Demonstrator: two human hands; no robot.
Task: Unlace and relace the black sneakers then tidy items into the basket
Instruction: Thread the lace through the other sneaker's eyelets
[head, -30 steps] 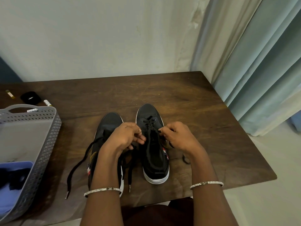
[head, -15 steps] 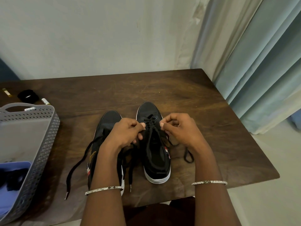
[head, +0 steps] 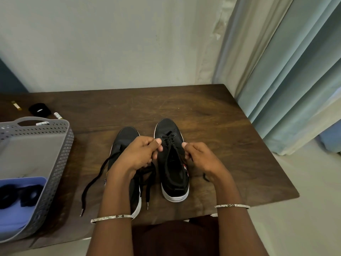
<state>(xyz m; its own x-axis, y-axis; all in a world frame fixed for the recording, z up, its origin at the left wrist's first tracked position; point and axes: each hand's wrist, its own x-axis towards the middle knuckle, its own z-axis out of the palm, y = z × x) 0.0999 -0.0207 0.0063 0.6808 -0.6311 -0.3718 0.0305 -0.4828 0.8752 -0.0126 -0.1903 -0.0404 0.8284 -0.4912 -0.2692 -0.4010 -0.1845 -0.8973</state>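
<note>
Fingers (head: 158,141) of left hand (head: 140,156) and right hand (head: 201,157) pinch right sneaker (head: 175,182) lace (head: 170,140), apparently mid-relace; next, thread ends through higher eyelets.

Left hand (head: 136,156), right hand (head: 203,159) wider apart on the lace (head: 170,140), less slack beside right sneaker (head: 173,174)

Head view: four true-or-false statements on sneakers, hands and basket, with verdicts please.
1. The left sneaker and right sneaker stand on the table, toes away from the person. True.
2. The left hand and right hand both pinch the right sneaker's lace. True.
3. The left sneaker is fully laced. False: the left sneaker's lace trails loose across the table.
4. The basket is at the person's right. False: the basket sits at their left.
</note>
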